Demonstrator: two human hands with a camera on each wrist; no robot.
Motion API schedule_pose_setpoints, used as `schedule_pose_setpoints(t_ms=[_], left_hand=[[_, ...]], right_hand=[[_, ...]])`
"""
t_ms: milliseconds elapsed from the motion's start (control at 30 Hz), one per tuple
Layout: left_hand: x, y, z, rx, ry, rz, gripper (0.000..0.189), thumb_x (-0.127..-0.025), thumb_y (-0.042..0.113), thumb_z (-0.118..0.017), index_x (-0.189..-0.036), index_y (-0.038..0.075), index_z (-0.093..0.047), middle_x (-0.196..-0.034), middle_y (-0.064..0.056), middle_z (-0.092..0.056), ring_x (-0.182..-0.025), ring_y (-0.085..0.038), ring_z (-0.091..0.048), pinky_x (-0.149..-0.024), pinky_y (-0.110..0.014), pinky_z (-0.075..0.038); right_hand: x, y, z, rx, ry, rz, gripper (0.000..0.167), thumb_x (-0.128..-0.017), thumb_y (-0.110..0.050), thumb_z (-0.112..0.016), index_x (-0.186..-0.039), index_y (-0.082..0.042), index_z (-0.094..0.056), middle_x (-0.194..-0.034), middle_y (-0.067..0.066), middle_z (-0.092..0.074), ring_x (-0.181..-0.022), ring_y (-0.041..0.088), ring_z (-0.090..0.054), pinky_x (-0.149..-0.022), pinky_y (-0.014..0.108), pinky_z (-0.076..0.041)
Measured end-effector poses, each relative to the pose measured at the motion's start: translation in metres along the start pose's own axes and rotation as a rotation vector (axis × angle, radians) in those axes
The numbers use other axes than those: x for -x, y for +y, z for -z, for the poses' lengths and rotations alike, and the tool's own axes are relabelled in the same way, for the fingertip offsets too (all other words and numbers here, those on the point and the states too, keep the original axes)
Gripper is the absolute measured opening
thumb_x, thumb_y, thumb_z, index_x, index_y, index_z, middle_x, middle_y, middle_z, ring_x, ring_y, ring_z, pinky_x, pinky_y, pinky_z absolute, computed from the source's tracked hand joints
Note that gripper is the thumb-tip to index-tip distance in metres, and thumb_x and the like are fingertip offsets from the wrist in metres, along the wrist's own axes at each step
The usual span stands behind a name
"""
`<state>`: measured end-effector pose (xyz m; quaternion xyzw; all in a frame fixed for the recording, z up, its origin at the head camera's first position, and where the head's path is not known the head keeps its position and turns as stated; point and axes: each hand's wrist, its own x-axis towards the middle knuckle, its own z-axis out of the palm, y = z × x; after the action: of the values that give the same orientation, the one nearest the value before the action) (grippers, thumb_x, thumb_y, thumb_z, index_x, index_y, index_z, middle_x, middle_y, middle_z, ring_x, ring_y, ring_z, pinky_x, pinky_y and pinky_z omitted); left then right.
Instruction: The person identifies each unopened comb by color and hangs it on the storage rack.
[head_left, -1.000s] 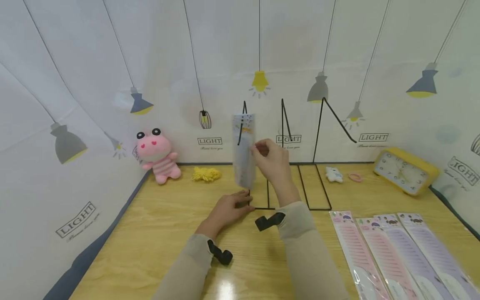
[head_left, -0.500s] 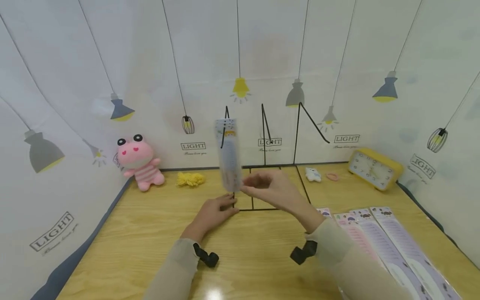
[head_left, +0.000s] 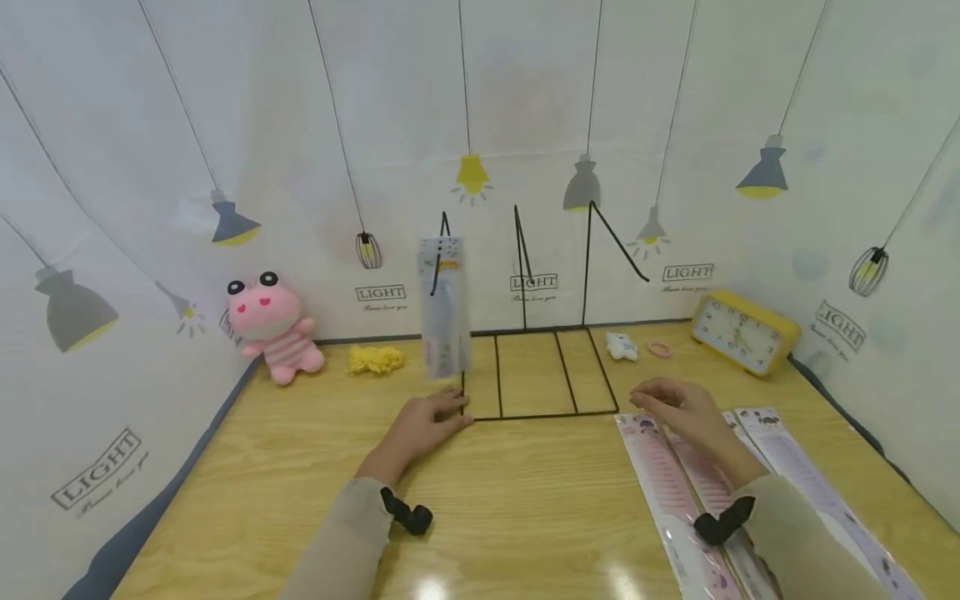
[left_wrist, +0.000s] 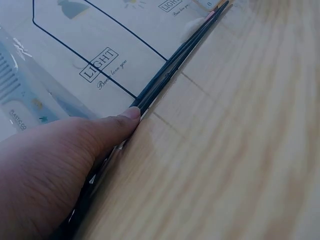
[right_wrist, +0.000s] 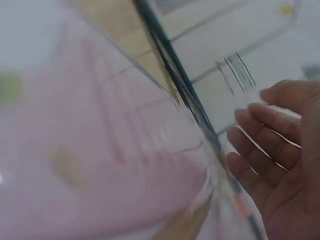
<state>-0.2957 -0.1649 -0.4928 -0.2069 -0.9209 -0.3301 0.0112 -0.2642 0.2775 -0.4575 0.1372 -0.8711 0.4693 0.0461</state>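
Observation:
A black wire display rack (head_left: pixel 555 414) stands on the table with three upright hooks. On its left hook hangs a bagged blue comb (head_left: pixel 444 325); its teeth show in the left wrist view as a comb (left_wrist: pixel 11 75) in clear plastic. My left hand (head_left: pixel 420 429) holds the rack's front left base corner, the thumb (left_wrist: pixel 112 131) lying along the front wire. My right hand (head_left: pixel 690 421) hovers over the top of the bagged pink combs (head_left: pixel 663 492), fingers loosely bent and holding nothing. Bagged purple combs (head_left: pixel 806 475) lie beside them, partly covered by the right arm.
Along the back of the table sit a pink plush toy (head_left: pixel 277 333), a yellow yarn bundle (head_left: pixel 375 359), a small white bear figure (head_left: pixel 621 347), a pink ring (head_left: pixel 660 349) and a yellow clock (head_left: pixel 746 332). A lamp-printed cloth (head_left: pixel 480 100) hangs behind.
My right hand has left the hanging blue comb and moved right and down to the bagged combs on the table. The left hand has stayed at the rack's corner. The head view has shifted right.

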Motion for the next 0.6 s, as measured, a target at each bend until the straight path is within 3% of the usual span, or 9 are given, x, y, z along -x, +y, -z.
schedule_pose_setpoints(t_ms=[167,300,433,600], left_hand=[[0.003,-0.002,-0.001,0.000,-0.008,0.004,0.049,-0.096,0.048,-0.065,-0.139,0.024,-0.063,-0.152,0.005,-0.048,-0.144,-0.021,-0.039,-0.118,-0.046,-0.031],[0.002,0.000,-0.001,0.003,-0.008,-0.001,0.048,-0.097,0.046,-0.066,-0.139,0.023,-0.063,-0.152,0.005,-0.048,-0.144,-0.020,-0.039,-0.118,-0.046,-0.031],[0.002,-0.001,0.001,-0.006,-0.011,0.002,0.049,-0.097,0.047,-0.065,-0.139,0.024,-0.063,-0.151,0.007,-0.048,-0.143,-0.017,-0.039,-0.118,-0.046,-0.032],[0.001,-0.001,0.002,-0.012,-0.027,0.003,0.051,-0.097,0.050,-0.064,-0.141,0.025,-0.061,-0.152,0.008,-0.046,-0.144,-0.014,-0.037,-0.119,-0.045,-0.031]], right_hand=[[0.001,0.033,0.000,0.074,0.012,0.007,0.027,-0.102,-0.029,-0.063,-0.117,-0.009,-0.072,-0.115,0.009,-0.073,-0.099,0.016,-0.067,-0.080,0.023,-0.055],[0.005,0.037,-0.002,0.205,0.005,0.114,0.019,-0.096,-0.018,-0.070,-0.114,-0.011,-0.072,-0.115,0.004,-0.071,-0.102,0.018,-0.063,-0.085,0.021,-0.050],[0.003,0.040,-0.003,0.277,0.006,0.244,0.021,-0.088,-0.012,-0.075,-0.109,-0.009,-0.073,-0.109,0.003,-0.068,-0.097,0.019,-0.060,-0.082,0.026,-0.049],[-0.001,0.048,-0.001,0.365,0.001,0.287,0.021,-0.085,-0.018,-0.079,-0.103,-0.011,-0.071,-0.103,0.000,-0.062,-0.087,0.013,-0.052,-0.073,0.030,-0.047]])
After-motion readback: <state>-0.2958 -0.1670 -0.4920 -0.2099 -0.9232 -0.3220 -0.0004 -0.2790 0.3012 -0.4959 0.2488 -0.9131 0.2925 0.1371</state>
